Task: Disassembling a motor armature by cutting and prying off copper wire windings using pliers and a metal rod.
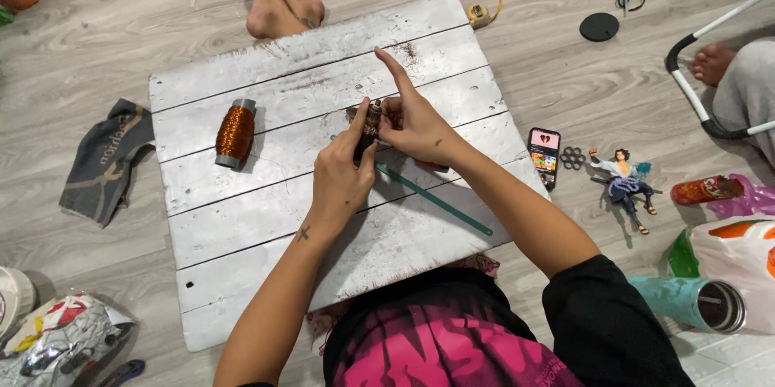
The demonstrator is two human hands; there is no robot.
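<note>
1 small coil piece, both grips on it: left hand & right hand; 1 copper spool.

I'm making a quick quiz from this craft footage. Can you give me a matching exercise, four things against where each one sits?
Things:
1. copper wire spool
2. phone
3. teal tumbler
4. small dark cylinder

Places:
A. on its side on the floor, bottom right
B. between the left hand and right hand
C. lying on the white board, left part
D. on the floor just right of the board

Pairs: 1-C, 2-D, 3-A, 4-B
</note>
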